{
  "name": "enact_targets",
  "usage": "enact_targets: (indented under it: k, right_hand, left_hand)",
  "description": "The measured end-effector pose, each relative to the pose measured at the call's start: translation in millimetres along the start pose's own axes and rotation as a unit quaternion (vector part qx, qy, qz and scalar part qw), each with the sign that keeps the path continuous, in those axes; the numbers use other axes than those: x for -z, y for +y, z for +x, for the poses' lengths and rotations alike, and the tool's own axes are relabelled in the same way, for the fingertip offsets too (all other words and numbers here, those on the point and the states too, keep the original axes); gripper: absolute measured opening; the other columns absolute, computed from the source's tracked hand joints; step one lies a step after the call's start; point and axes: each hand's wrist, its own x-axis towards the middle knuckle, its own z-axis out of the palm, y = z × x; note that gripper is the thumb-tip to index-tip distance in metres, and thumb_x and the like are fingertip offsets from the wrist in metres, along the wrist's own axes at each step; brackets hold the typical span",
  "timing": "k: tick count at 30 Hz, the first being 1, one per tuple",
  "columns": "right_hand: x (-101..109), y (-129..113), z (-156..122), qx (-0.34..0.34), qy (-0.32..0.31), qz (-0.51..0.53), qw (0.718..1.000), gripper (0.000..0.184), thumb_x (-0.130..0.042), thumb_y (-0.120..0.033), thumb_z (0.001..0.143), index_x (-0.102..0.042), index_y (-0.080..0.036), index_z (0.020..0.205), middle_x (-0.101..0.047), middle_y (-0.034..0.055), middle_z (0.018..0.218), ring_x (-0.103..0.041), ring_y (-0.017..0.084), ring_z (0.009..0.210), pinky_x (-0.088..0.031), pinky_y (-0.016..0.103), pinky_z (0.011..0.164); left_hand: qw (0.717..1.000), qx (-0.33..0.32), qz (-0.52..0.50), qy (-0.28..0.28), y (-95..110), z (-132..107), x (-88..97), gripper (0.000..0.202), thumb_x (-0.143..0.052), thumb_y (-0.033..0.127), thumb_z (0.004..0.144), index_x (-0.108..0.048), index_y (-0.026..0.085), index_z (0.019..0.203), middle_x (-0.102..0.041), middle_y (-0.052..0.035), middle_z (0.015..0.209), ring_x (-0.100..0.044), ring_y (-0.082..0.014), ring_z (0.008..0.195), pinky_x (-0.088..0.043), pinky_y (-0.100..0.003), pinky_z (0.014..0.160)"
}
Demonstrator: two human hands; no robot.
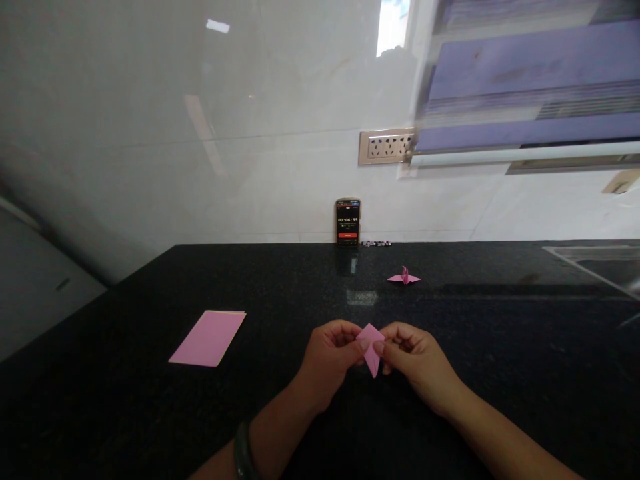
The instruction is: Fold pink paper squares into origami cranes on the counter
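A small piece of folded pink origami paper (371,333), shaped like a kite with its narrow point toward me, is held up between both hands. My left hand (333,357) pinches its left side, thumb on the front face. My right hand (420,360) grips the right side the same way, its thumb close to the left thumb. Fingers behind the paper are partly hidden. Beyond the hands, a finished pink paper crane (405,277) stands on the black countertop (280,413).
A stack of pink paper sheets (210,339) lies at the left. Against the tiled wall leans a phone (348,223) showing a timer, with a beaded strap (376,243) beside it. A sink edge (585,267) is at the far right, below a wall socket (385,147) and purple rack (530,73).
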Motion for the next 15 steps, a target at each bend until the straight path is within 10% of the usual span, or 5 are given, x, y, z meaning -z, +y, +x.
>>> enact_targets:
  k: [15]
  right_hand:
    - [-0.7, 10.6, -0.5, 0.079, 0.027, -0.006, 0.996, 0.017, -0.054, -0.022, 0.075, -0.046, -0.023, 0.090, -0.049, -0.0047, 0.063, -0.047, 0.009, 0.052, -0.037, 0.020, 0.047]
  left_hand:
    - [1.000, 0.004, -0.001, 0.002, 0.3, 0.8, 0.8, 0.013, -0.060, 0.022, 0.066, -0.060, 0.012, 0.075, -0.061, -0.0020, 0.064, -0.053, -0.0091, 0.056, -0.040, -0.021, 0.055]
